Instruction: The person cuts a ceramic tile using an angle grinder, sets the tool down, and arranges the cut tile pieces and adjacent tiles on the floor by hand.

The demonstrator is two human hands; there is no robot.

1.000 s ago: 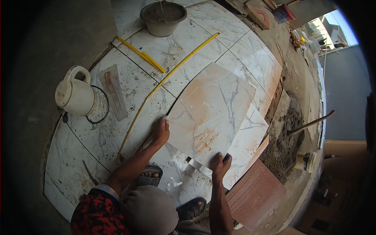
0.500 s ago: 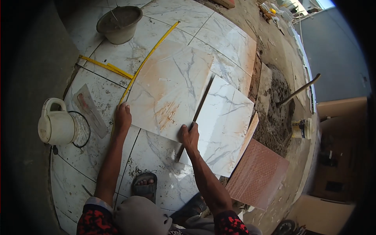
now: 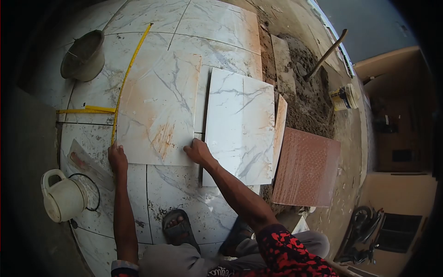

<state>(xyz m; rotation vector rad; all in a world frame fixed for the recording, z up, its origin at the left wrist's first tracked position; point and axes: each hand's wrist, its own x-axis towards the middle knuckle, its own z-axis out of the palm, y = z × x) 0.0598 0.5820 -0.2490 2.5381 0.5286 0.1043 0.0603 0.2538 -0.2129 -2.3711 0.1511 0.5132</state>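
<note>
A large marble-patterned tile (image 3: 154, 99) with orange-brown stains lies in front of me over the tiled floor. My left hand (image 3: 118, 158) is closed at its near left corner, beside the lower end of a yellow measuring strip (image 3: 130, 62) running along the tile's left edge. At the near right edge, my right hand (image 3: 199, 152) grips the tile with the thumb on top. A second, whiter marble tile (image 3: 237, 129) lies just right of that hand. Crossing the floor at left is another yellow strip (image 3: 85, 111), which meets the long one.
A mortar bucket (image 3: 84, 57) stands at upper left. Below it are a flat trowel (image 3: 87, 164) and a cream kettle-shaped container (image 3: 64, 198). To the right are a reddish textured tile (image 3: 307, 168), a mortar heap (image 3: 295, 60) with a wooden handle (image 3: 326, 54), and a small bucket (image 3: 344, 98).
The view has turned and shifted, so the tiles now appear straighter and further left. Both hands remain at the stained tile's near edges.
</note>
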